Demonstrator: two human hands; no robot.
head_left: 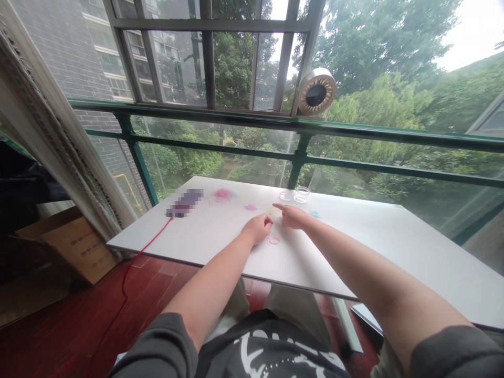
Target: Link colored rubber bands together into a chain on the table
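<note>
Both hands are over the white table. My left hand (pixel 258 228) rests on the tabletop with its fingers curled in; what they hold, if anything, is too small to name. Just right of it, my right hand (pixel 291 216) has its index finger stretched out to the left, its other fingers folded. A pale yellowish patch (pixel 274 211) lies between the hands. Below them is a thin pink looped item (pixel 273 240). A small pink pile (pixel 251 207) sits beyond my left hand, and a teal one (pixel 315 214) lies right of my right hand.
Clear round containers (pixel 302 195) stand at the table's (pixel 378 241) back edge. A larger pink pile (pixel 222 195) lies at the back left. A blurred dark object (pixel 185 203) with a red cord (pixel 151 239) is farther left. A green railing (pixel 244 151) runs behind; a cardboard box (pixel 84 244) stands left.
</note>
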